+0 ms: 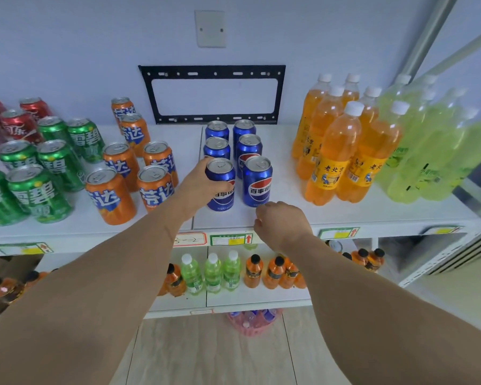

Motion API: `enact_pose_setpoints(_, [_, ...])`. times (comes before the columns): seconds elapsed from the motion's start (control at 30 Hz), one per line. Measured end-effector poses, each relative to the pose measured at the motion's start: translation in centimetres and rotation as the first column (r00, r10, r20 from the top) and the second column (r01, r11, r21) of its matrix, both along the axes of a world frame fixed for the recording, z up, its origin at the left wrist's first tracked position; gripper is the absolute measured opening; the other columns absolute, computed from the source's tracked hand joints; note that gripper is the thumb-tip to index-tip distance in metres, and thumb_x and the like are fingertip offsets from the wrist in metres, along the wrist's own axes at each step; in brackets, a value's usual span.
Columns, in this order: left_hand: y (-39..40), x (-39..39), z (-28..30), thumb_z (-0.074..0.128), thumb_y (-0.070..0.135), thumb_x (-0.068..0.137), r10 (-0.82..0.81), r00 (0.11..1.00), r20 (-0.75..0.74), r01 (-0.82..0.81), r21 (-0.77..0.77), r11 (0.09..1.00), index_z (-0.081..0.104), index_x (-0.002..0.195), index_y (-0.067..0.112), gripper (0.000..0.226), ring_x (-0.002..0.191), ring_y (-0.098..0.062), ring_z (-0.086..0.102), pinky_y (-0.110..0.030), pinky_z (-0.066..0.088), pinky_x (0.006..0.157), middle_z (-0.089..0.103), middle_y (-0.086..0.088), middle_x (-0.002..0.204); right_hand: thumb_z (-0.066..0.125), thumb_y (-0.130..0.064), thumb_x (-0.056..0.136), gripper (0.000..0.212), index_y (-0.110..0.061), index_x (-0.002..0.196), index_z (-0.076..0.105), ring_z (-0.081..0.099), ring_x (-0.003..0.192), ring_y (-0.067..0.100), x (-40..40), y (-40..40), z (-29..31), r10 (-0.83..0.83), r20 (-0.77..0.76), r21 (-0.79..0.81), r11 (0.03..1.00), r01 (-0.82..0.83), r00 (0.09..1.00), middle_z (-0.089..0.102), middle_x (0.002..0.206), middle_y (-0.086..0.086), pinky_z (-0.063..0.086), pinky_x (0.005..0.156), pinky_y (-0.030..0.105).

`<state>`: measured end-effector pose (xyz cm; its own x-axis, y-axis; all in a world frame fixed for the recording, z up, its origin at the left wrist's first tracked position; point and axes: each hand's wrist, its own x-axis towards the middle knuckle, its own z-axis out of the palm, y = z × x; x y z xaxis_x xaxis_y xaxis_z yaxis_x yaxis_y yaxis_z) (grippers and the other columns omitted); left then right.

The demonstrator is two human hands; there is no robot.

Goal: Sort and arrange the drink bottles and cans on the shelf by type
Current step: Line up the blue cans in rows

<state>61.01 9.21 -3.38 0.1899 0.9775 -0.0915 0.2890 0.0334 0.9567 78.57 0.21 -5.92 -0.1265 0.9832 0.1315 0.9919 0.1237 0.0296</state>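
Blue cans stood upright in two short rows running front to back on the white top shelf, tabs facing up. The left hand wrapped its grip around the front-left blue can, logo facing forward. The right hand hung loosely curled over the shelf edge, holding nothing. Orange cans and green cans stood to the left, orange bottles to the right. Behind was a pale wall with a black bracket.
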Motion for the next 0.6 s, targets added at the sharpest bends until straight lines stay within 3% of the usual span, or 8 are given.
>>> enact_pose_setpoints(0.13, [-0.3,-0.1,0.5,0.085,0.012,0.069,-0.027,1.0,-0.013,0.026,-0.056,0.998,0.045,0.126,0.03,0.072,0.109,-0.017,0.061,-0.044,0.05,0.099,0.063,0.007,0.116,0.045,-0.031,0.096,0.022,-0.016,0.104,0.059,0.055,0.082,0.022,-0.7,0.1,0.9,0.02,-0.007,0.009,1.0,-0.019,1.0,0.064,0.098,0.004,0.043,0.066,0.03])
enact_pose_setpoints(0.23, [-1.3,0.0,1.6,0.081,0.019,0.077,0.031,0.999,-0.044,-0.035,-0.075,0.997,0.036,0.139,0.02,0.077,0.109,-0.017,0.057,-0.034,0.049,0.089,0.057,0.005,0.125,0.045,-0.03,0.095,0.02,-0.016,0.101,0.059,0.055,0.08,0.023,-1.0,0.0,2.4,0.053,-0.007,0.055,0.997,-0.053,0.999,0.063,0.095,0.004,0.04,0.064,0.03])
enact_pose_setpoints(0.33, [-3.1,0.1,3.1,0.068,0.028,0.089,0.16,0.953,-0.256,-0.156,0.035,0.987,0.032,0.145,0.012,0.069,0.116,-0.022,0.055,-0.03,0.043,0.08,0.051,-0.008,0.14,0.044,-0.028,0.095,0.011,-0.02,0.089,0.05,0.05,0.072,0.022,-1.4,0.2,4.6,0.078,0.033,0.098,0.992,-0.081,0.996,0.056,0.084,0.001,0.039,0.062,0.031])
enact_pose_setpoints(0.4, [-4.6,-0.3,3.8,0.059,0.03,0.094,0.268,0.85,-0.453,-0.175,0.238,0.955,0.039,0.14,0.008,0.055,0.117,-0.027,0.057,-0.03,0.042,0.079,0.055,-0.012,0.137,0.044,-0.027,0.096,0.01,-0.021,0.09,0.049,0.051,0.073,0.022,-2.0,0.5,6.1,0.109,0.068,0.129,0.985,-0.117,0.992,0.056,0.084,0.0,0.041,0.063,0.031])
enact_pose_setpoints(0.5, [-6.3,-1.4,4.8,0.048,0.034,0.098,0.352,0.627,-0.695,0.054,0.489,0.87,0.052,0.13,0.012,0.038,0.106,-0.023,0.061,-0.028,0.041,0.072,0.062,-0.009,0.124,0.047,-0.028,0.096,0.014,-0.02,0.104,0.055,0.056,0.081,0.022,-3.2,1.0,8.2,0.179,0.116,0.193,0.961,-0.199,0.977,0.061,0.093,0.0,0.045,0.066,0.033])
enact_pose_setpoints(0.6, [-6.3,-3.8,6.5,0.041,0.035,0.1,0.489,0.406,-0.772,0.274,0.613,0.741,0.059,0.118,0.016,0.032,0.095,-0.021,0.062,-0.03,0.037,0.061,0.063,-0.005,0.111,0.048,-0.028,0.095,0.018,-0.02,0.108,0.057,0.056,0.08,0.021,-5.0,1.9,9.7,0.2,0.147,0.167,0.96,-0.223,0.969,0.063,0.095,0.001,0.051,0.069,0.035])
